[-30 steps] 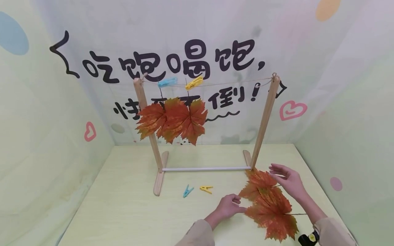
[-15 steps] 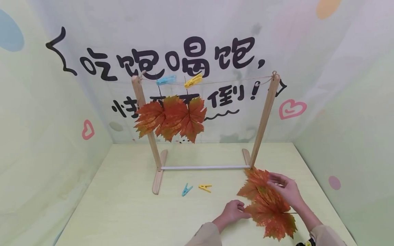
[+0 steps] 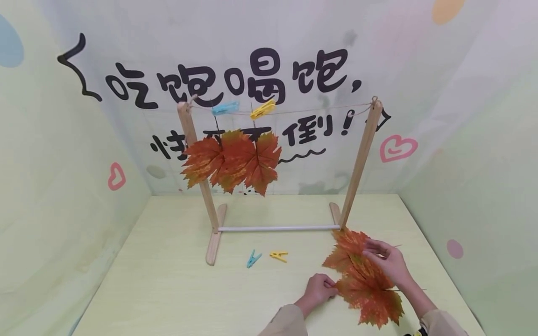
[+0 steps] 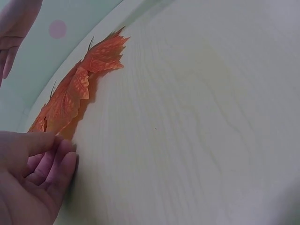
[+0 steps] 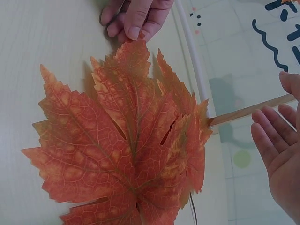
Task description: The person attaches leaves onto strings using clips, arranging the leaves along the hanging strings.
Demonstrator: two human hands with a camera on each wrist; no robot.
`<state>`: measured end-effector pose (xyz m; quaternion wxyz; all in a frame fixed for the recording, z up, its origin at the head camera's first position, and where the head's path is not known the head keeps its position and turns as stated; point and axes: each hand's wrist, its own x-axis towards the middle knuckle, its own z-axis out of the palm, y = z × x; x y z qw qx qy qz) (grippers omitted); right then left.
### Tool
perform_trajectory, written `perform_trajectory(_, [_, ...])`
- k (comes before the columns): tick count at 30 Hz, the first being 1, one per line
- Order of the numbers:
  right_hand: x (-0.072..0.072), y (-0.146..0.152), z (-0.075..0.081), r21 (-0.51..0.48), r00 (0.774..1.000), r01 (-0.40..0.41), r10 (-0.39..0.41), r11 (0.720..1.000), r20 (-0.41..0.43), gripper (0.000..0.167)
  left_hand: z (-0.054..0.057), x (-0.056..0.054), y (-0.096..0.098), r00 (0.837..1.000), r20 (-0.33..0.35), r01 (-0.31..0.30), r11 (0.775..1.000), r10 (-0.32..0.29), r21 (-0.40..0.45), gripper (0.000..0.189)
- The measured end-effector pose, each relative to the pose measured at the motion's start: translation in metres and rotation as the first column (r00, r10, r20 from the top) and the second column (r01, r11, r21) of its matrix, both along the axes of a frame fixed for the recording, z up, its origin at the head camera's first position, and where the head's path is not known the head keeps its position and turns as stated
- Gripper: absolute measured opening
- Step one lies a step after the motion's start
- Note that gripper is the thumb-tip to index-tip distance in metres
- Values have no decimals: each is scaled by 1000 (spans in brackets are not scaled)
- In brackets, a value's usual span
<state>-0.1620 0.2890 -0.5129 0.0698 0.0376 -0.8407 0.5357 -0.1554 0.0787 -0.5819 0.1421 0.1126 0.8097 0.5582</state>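
Two red-orange artificial maple leaves lie overlapping at the table's right side. My left hand (image 3: 318, 290) pinches the left tip of the front leaf (image 3: 371, 298) between thumb and fingers, and the left wrist view shows this hand (image 4: 28, 173) low at the leaf's edge. Over the back leaf (image 3: 348, 242) hovers my right hand (image 3: 388, 262), its fingers loosely extended. In the right wrist view the right hand (image 5: 281, 150) is apart from the leaves and holds nothing. Thin dark stems point right, partly hidden behind the right arm.
A wooden stand (image 3: 359, 168) with a twine line rises behind. Red-orange leaves (image 3: 235, 158) hang at its left from a blue clothespin (image 3: 225, 108) and a yellow clothespin (image 3: 263, 108). Another blue clothespin (image 3: 254, 258) and yellow clothespin (image 3: 279, 255) lie on the table (image 3: 189, 298).
My left hand has moved slightly right and its thumb and fingers have come together on the front leaf's tip. The right hand has shifted a little left and down over the leaves.
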Motion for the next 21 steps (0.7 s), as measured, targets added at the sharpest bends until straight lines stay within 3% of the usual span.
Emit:
perform_trajectory(9, [-1, -2, -6, 10, 999, -3, 4, 1000, -42, 39, -1, -1, -3, 996, 78, -60, 993, 52, 100, 7])
perform_trajectory(16, [-3, -6, -5, 23, 1000, -13, 14, 1000, -17, 41, 3, -9, -24, 997, 46, -75, 990, 70, 121, 4])
perform_trajectory(21, [-6, -9, -6, 30, 1000, -6, 5, 1000, 5, 41, 6, -13, -46, 996, 60, -75, 990, 69, 118, 4])
